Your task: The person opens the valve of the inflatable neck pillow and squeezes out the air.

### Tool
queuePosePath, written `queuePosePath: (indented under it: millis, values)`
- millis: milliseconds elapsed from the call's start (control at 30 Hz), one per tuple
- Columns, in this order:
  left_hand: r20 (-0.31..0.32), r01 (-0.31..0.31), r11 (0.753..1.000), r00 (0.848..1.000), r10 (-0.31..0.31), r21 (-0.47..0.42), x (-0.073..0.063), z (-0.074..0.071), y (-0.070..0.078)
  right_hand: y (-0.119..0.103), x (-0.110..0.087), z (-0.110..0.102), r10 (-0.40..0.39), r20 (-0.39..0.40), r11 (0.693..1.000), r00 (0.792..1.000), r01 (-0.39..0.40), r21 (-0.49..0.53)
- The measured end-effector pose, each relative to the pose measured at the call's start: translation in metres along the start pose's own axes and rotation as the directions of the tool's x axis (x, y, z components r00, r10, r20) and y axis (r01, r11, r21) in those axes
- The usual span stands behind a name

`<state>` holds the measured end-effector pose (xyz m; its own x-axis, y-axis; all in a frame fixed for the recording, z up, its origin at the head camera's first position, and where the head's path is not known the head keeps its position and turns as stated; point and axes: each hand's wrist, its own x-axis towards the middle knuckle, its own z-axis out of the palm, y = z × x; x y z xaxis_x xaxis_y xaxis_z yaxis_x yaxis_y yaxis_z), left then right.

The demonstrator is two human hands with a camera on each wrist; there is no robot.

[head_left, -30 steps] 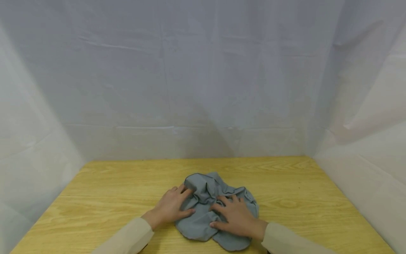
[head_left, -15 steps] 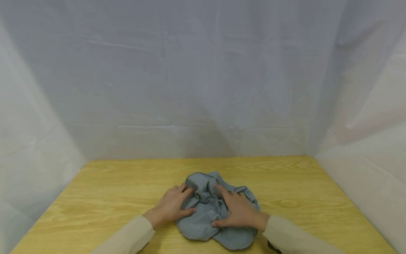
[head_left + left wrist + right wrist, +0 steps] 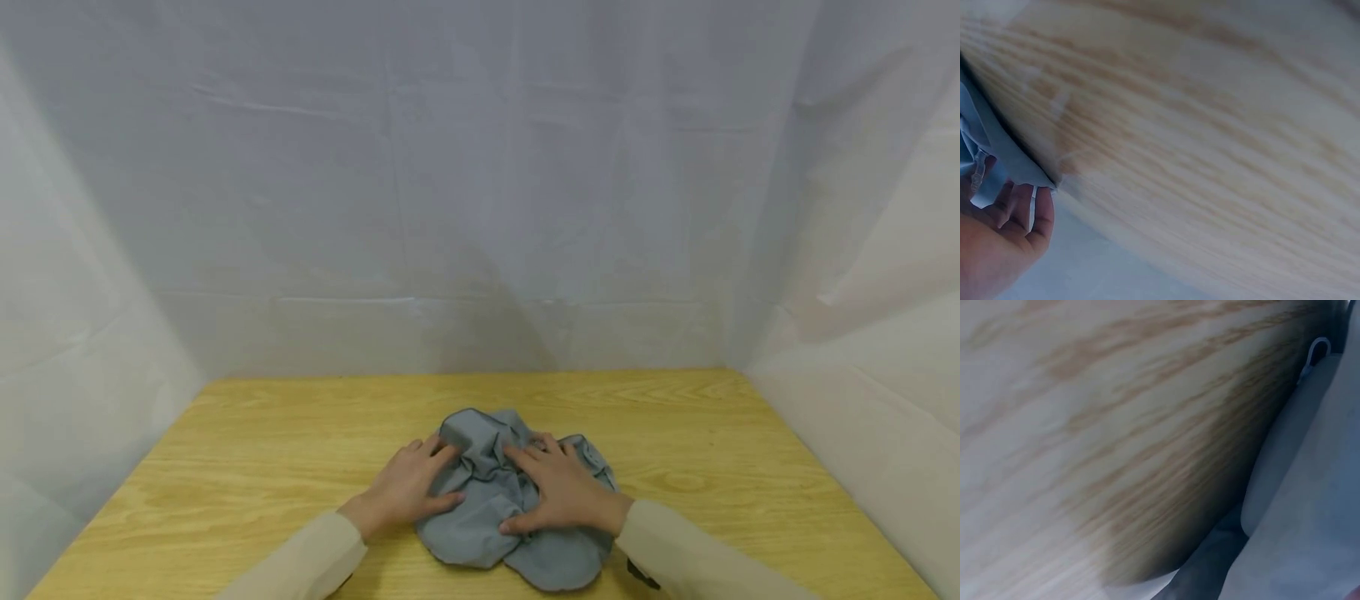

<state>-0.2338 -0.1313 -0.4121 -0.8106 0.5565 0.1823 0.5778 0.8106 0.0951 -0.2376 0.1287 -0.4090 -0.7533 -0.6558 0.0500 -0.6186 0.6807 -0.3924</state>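
Observation:
A crumpled grey-blue cloth item with rounded, dark-edged flaps lies bunched on the table. On its left side rests my left hand, fingers and thumb spread over the folds. The left wrist view has the fingertips of that hand right at the edge of the cloth. My right hand lies across the right part, fingers spread and thumb out toward the middle. Grey fabric fills the right side of the right wrist view, where a small pale loop sticks up.
The yellow wood-grain table stretches out around the cloth. White sheeting hangs behind the table and along both sides. Beige sleeves cover both forearms, and a dark piece shows beneath the right cuff.
My right hand has shifted slightly up over the cloth, its fingers lifting and spreading onto the upper folds. My left hand stays in place; the cloth has barely moved.

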Motion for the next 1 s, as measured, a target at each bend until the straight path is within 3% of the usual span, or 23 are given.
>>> queuePosePath:
  millis: [667, 1000]
  values:
    - [-0.009, 0.001, 1.000, 1.000, -0.001, -0.011, -0.0009, 0.0005, -0.0002, 0.0032, 0.0027, 0.0025, -0.049, 0.019, 0.999, 0.999, 0.049, -0.003]
    - [-0.041, -0.015, 1.000, 0.999, 0.015, 0.010, -0.0003, -0.0002, -0.0003, 0.0015, 0.0070, -0.0018, 0.012, 0.081, 1.000, 0.997, -0.010, -0.023]
